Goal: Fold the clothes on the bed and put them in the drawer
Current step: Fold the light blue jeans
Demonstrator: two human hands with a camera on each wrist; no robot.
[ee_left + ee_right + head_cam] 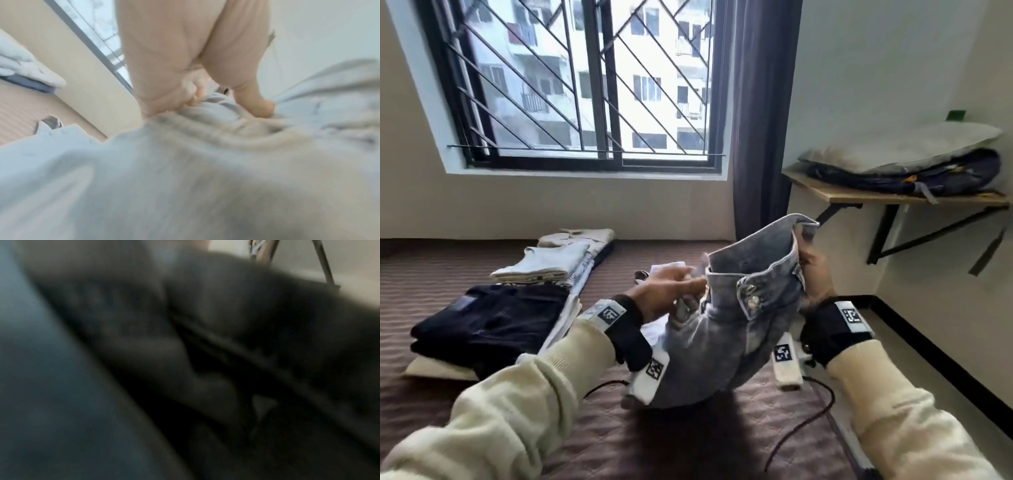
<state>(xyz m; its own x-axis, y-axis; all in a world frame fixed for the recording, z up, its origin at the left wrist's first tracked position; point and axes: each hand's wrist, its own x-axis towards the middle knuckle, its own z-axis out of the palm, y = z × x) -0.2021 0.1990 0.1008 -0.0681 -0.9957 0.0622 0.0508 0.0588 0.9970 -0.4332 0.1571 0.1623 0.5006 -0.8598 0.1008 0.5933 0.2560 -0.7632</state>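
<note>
Both hands hold the jeans (739,315) up over the bed (688,438), waistband uppermost and the legs sagging down to touch the cover. The right hand (815,274) grips the right end of the waistband, fingers curled round its edge. The left hand (664,291) reaches in at the opposite end; in the left wrist view its thumb and fingers (255,100) pinch bunched denim. The right wrist view is dark and blurred. Folded clothes (493,322) are stacked on the bed to the left, well apart from the jeans.
</note>
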